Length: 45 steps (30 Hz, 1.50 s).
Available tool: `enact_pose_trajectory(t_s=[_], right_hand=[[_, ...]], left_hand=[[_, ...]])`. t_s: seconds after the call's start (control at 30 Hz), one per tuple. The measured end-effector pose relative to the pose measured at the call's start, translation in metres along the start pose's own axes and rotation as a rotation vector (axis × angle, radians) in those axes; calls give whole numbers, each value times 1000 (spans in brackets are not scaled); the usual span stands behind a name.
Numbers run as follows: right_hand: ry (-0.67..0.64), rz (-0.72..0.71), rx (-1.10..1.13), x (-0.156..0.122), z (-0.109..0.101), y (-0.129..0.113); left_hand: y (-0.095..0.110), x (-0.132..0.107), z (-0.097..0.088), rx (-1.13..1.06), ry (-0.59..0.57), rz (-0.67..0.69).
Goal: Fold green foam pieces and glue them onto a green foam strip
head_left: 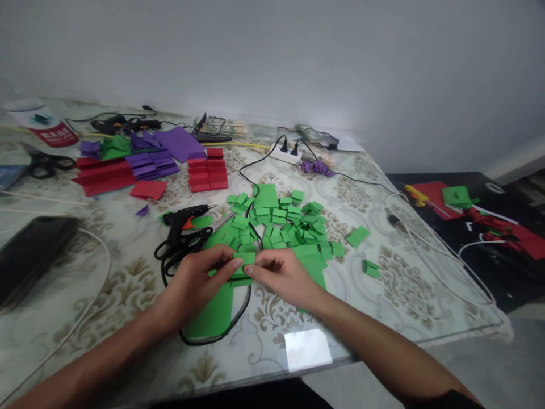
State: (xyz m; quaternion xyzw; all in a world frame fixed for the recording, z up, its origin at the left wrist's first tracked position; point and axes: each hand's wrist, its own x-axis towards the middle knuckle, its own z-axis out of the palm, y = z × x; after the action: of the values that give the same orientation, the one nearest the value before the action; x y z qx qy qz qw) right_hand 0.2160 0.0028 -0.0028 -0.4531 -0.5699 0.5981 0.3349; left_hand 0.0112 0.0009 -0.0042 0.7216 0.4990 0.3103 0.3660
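Observation:
Between both hands is a small folded piece of green paper (pixel 244 259). My left hand (pixel 204 278) pinches its left side with thumb and fingers, and my right hand (pixel 283 275) pinches the right side. Just beyond them lies a heap of small folded green paper pieces (pixel 293 218). Under and in front of my left hand is a larger green sheet (pixel 208 318). Black-handled scissors (pixel 185 244) and a black glue gun (pixel 181 218) rest to the left of the heap, close to my left hand.
Red folded papers (pixel 208 173) and purple strips (pixel 153 163) lie farther back. A white power strip (pixel 286 153) has black cords running from it. At left are a dark phone (pixel 36 250), more scissors (pixel 45 162) and a tub (pixel 46 122). A black surface (pixel 443 227) adjoins on the right.

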Motion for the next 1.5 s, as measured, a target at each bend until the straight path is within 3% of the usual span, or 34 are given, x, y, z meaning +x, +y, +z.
enact_pose_trajectory(t_s=[1.0,1.5], right_hand=[[42,-45,-35,-2,0,-2],[-14,-30,-33,-1,-1,0]], left_hand=[[3,2,0,18,-3,37],[3,1,0,7,13,30]])
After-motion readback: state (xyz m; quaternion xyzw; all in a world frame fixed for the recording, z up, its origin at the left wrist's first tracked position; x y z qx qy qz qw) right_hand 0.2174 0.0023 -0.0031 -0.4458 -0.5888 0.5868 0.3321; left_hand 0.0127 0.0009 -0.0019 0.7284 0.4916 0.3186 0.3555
